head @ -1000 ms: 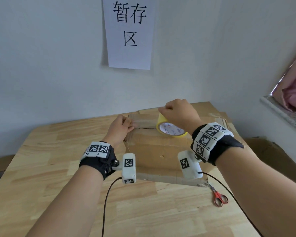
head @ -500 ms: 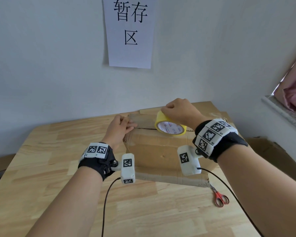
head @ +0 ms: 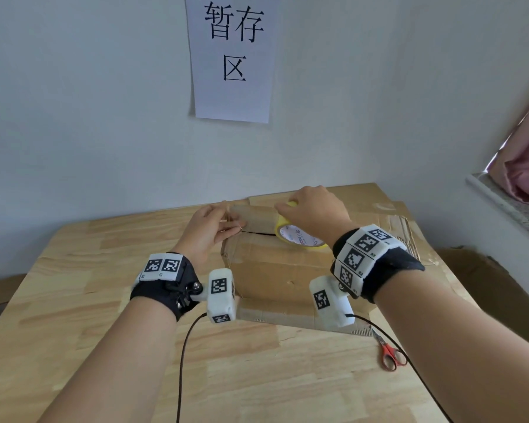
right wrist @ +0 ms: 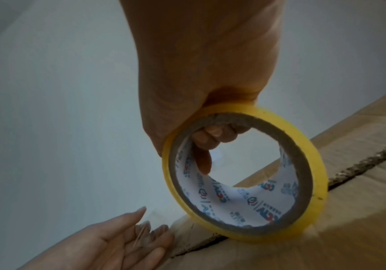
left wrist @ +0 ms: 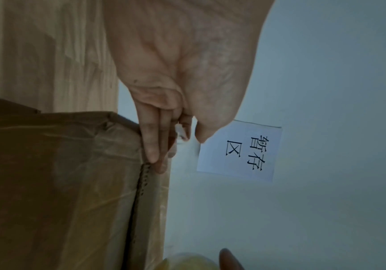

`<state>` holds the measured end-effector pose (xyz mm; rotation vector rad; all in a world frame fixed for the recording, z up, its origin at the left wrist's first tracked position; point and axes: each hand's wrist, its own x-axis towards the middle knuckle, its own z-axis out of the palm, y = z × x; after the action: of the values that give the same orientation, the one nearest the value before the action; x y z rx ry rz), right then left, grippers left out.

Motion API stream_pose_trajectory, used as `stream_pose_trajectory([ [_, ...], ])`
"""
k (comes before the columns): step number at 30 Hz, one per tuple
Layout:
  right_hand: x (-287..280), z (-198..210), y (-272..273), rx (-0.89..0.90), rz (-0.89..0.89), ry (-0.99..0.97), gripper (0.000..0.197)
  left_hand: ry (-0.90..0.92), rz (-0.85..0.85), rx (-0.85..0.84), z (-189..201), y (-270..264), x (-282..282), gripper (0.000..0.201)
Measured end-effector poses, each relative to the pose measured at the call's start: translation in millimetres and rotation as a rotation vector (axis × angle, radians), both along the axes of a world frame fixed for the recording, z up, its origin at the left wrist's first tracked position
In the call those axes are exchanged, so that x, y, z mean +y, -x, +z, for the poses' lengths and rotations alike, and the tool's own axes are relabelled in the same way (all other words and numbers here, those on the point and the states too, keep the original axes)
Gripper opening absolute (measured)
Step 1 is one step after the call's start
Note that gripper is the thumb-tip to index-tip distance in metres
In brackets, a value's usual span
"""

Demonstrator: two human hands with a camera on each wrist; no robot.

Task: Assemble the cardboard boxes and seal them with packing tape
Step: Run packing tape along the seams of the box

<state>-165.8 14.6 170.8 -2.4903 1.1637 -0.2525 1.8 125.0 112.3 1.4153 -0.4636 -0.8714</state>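
The brown corrugated cardboard box (head: 275, 267) lies on the pale wooden bench (head: 74, 300). The yellow tape roll (head: 300, 236), a ring with a printed white core, stands on the box seam; right hand (head: 315, 212) fingers curl through it. Left hand (head: 208, 230) fingers, straight and together, press the box end. Red scissors (head: 390, 355) lie near, under a white wall with a paper sign (head: 232, 56).

table (head: 74, 346): light wood, frame bottom | box (head: 275, 270): centre | scissors (head: 390, 355): lower right | flat cardboard (head: 391, 209): right, behind box

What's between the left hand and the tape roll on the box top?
Head view: between left hand and tape roll lies a stretch of pulled tape over the flap seam of the cardboard box.
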Motion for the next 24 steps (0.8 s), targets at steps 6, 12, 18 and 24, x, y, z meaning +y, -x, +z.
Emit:
stream_pose_trajectory([
  [6,3,8,-1,0.011,0.015,-0.135,0.030,-0.090,0.041,-0.218,1,-3,1,0.014],
  [12,-3,11,4,-0.052,0.069,-0.275,0.028,-0.095,0.102,-0.195,-4,1,-1,0.013],
  [18,8,-1,-1,-0.096,0.017,-0.171,0.039,-0.068,0.079,-0.160,-4,-4,7,0.012],
  [24,11,1,-6,-0.022,-0.002,-0.105,0.043,-0.071,0.120,-0.371,2,-10,21,0.017],
])
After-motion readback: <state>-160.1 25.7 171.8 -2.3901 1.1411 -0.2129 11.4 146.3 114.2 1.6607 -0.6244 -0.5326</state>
